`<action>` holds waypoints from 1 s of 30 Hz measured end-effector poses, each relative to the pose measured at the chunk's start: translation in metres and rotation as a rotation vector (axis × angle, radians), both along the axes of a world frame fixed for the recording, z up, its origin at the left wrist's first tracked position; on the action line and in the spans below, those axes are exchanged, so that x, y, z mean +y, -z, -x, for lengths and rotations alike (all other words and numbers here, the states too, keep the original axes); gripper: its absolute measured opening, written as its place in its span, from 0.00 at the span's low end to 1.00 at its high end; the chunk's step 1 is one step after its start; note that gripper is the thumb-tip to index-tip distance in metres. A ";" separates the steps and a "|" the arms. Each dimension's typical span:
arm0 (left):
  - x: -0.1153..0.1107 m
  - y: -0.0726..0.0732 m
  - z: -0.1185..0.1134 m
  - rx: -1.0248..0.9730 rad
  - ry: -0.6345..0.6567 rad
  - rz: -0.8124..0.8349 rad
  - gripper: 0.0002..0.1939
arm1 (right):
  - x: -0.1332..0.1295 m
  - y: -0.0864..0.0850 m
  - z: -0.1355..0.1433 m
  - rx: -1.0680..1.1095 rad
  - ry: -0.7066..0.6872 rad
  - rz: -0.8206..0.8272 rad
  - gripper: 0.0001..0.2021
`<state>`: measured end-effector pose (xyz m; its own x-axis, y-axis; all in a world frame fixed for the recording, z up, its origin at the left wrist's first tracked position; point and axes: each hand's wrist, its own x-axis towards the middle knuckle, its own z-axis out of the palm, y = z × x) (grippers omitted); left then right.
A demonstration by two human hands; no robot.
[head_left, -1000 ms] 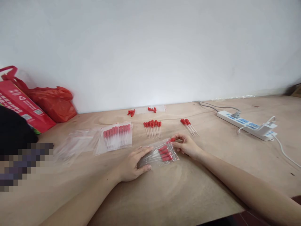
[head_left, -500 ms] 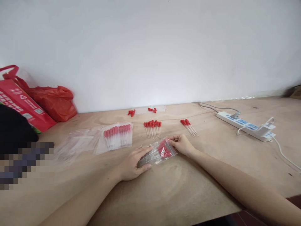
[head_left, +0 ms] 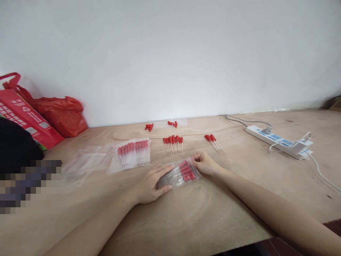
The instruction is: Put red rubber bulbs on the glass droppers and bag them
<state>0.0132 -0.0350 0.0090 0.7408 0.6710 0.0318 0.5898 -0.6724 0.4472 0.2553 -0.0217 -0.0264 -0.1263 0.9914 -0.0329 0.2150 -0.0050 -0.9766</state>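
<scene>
A clear zip-lock bag [head_left: 174, 177] lies tilted on the table, holding several droppers with red bulbs. My left hand [head_left: 153, 184] grips its left end, with the thumb along the lower edge and the fingers along the upper one. At the opposite end, my right hand [head_left: 205, 164] pinches the upper corner of the bag by the zip strip. Just beyond, a row of loose droppers [head_left: 173, 145] lies on the wood. A few more droppers [head_left: 214, 144] are farther right. To the left, other droppers rest in or on a bag [head_left: 129, 153]; which, I cannot tell.
Flat plastic bags [head_left: 90, 160] overlap at the left. Loose red bulbs [head_left: 149, 127] lie near the wall, beside a bag with more bulbs [head_left: 174, 123]. A white power strip [head_left: 275, 141] with cords stands right. Red bags [head_left: 62, 115] and a black item [head_left: 17, 145] sit far left.
The zip-lock bag lies flatter, and the red bulbs inside show more evenly lined up. My right hand's fingers have shifted slightly at the corner; my left hand is nearly still.
</scene>
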 end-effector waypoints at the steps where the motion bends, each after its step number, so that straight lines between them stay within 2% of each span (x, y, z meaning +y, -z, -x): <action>1: 0.000 0.000 0.000 -0.008 0.002 0.000 0.28 | 0.000 -0.003 -0.003 -0.002 0.017 0.027 0.12; 4: 0.000 0.000 0.000 -0.027 0.007 0.000 0.27 | -0.001 -0.010 -0.011 -0.019 0.131 0.125 0.13; 6: 0.000 0.001 0.000 -0.032 0.003 -0.003 0.27 | -0.003 -0.013 -0.014 -0.012 0.149 0.159 0.14; 12: -0.002 -0.002 -0.001 -0.043 -0.014 0.024 0.27 | -0.007 -0.009 -0.005 0.114 -0.119 0.095 0.14; 17: 0.016 -0.006 -0.012 -0.181 -0.033 0.089 0.30 | -0.006 -0.009 0.003 0.152 -0.154 0.041 0.16; 19: 0.027 -0.006 -0.019 -0.216 -0.057 0.167 0.33 | -0.006 -0.008 0.007 0.145 -0.162 0.006 0.16; 23: 0.040 -0.006 -0.028 -0.233 -0.068 0.479 0.36 | -0.006 -0.003 0.012 0.111 -0.156 -0.068 0.18; 26: 0.047 -0.006 -0.023 -0.359 -0.244 0.512 0.35 | -0.006 -0.001 0.010 0.022 -0.066 -0.104 0.18; 30: 0.073 -0.004 -0.005 -0.557 -0.693 0.245 0.32 | -0.007 -0.001 0.007 -0.072 0.034 -0.094 0.16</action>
